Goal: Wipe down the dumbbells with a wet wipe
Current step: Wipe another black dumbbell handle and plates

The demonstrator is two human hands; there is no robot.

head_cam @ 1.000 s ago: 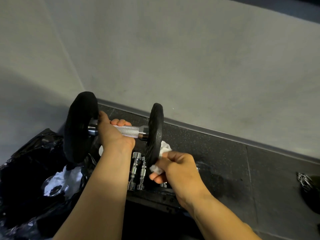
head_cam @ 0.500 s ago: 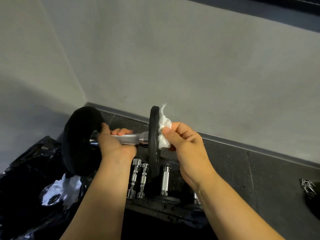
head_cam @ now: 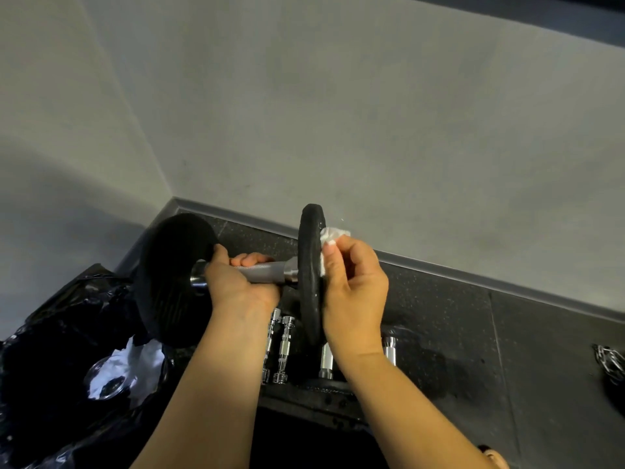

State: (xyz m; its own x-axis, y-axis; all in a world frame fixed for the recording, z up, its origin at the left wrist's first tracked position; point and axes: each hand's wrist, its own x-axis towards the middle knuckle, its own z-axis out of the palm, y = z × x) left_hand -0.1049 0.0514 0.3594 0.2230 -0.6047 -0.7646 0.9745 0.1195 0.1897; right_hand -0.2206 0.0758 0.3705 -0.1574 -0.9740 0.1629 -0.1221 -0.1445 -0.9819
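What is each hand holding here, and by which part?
The left hand grips the dumbbell by its knurled metal handle. The right hand pinches a white wet wipe against the outer face of its right-side plate.

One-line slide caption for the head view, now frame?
Left hand grips the dumbbell by its handle while the right hand presses a wet wipe against the outer face of one plate.

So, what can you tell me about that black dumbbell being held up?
The black dumbbell is held up roughly level: two round matt black plates on a knurled silvery metal handle. The left hand grips the handle; the right hand presses a crumpled white wipe to the right plate's outer face, near its top.
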